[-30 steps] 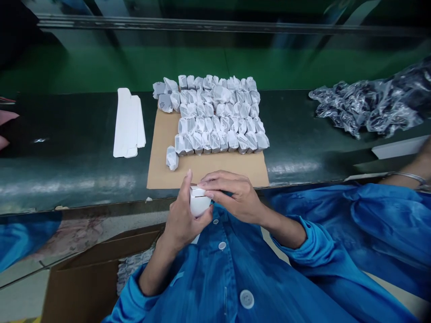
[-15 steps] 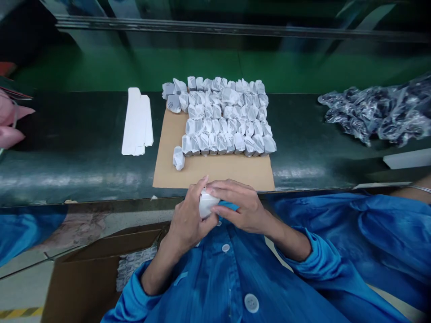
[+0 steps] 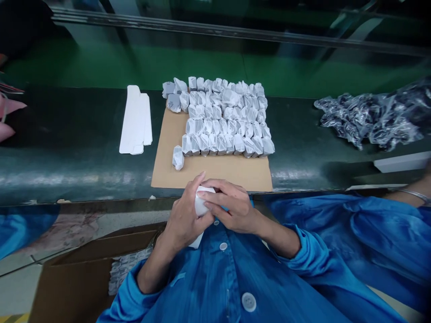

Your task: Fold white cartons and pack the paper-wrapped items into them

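Close to my body, in front of the bench edge, I hold a slim white carton (image 3: 200,207) on end. My left hand (image 3: 183,217) is wrapped round its side, thumb and fingers closed on it. My right hand (image 3: 232,205) has its fingers bent over the top end, pressing on it. A lower bit of white shows beneath my left hand; the middle of the carton is hidden. Beyond my hands, rows of small paper-wrapped pieces (image 3: 221,143) stand on a brown cardboard sheet (image 3: 215,175). One wrapped piece (image 3: 178,158) stands apart at the front left.
Flat white cartons (image 3: 133,121) lie on the dark green bench (image 3: 74,148). Plastic-bagged dark items (image 3: 367,116) are heaped at right, near a white box (image 3: 402,161). An open cardboard box (image 3: 74,287) sits low on my left. A co-worker's arm (image 3: 411,193) is at right.
My hands and the carton have shifted slightly left and up. My right fingers press further over the carton's top, and more of its lower end shows beneath my left hand.
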`<state>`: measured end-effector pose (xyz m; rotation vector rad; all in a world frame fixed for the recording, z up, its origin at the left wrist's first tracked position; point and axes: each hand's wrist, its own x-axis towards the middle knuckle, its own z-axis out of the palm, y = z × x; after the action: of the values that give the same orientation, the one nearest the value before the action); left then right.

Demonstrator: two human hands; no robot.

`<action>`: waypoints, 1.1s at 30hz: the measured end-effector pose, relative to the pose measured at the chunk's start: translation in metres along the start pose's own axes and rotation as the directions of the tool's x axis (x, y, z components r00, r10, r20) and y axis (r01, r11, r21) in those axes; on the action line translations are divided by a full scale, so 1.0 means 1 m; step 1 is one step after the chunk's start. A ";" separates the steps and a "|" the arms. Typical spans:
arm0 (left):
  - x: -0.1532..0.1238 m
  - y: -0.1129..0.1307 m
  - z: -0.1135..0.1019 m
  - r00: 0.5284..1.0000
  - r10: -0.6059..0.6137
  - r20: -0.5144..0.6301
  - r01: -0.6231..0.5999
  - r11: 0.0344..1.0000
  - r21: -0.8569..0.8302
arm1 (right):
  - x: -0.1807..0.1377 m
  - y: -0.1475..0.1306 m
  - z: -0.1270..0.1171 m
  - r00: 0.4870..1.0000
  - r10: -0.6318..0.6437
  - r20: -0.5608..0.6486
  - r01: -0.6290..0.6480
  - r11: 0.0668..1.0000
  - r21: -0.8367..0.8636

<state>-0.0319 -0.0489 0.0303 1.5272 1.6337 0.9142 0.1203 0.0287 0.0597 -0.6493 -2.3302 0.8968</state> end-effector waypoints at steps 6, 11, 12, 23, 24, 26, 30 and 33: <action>0.003 -0.008 0.012 0.914 -0.200 -0.353 0.120 0.964 -0.237 | -0.006 0.000 0.001 0.932 0.355 0.067 -0.356 0.873 0.333; 0.000 -0.025 0.001 0.798 -0.275 -0.536 0.125 0.946 -0.299 | -0.011 0.005 0.012 0.748 0.513 0.421 -0.648 0.702 0.296; -0.005 -0.028 -0.005 0.816 -0.169 -0.552 0.096 0.983 -0.158 | -0.007 0.007 0.012 0.720 0.517 0.463 -0.667 0.699 0.256; -0.035 -0.090 -0.074 0.993 -0.021 -0.119 0.106 0.629 0.770 | 0.115 0.040 0.036 0.874 0.048 0.483 0.206 0.865 -0.458; -0.035 -0.097 -0.083 0.984 -0.065 -0.166 0.171 0.606 0.776 | 0.124 0.044 0.042 0.830 -0.034 0.556 0.360 0.795 -0.488; -0.035 -0.108 -0.099 0.971 -0.137 -0.197 0.240 0.587 0.773 | 0.133 0.051 0.050 0.712 -0.146 0.687 0.566 0.698 -0.438; -0.034 -0.115 -0.114 0.970 -0.202 -0.133 0.232 0.622 0.748 | 0.105 0.061 0.033 0.776 -0.309 0.549 0.571 0.714 -0.406; -0.021 -0.113 -0.104 0.970 -0.188 -0.154 0.240 0.641 0.729 | 0.046 0.074 0.001 0.953 -0.244 0.180 0.298 0.859 -0.416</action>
<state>-0.1767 -0.0785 -0.0150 1.7509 2.3536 0.1182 0.1033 0.1054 0.0213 -0.4246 -2.6773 0.2835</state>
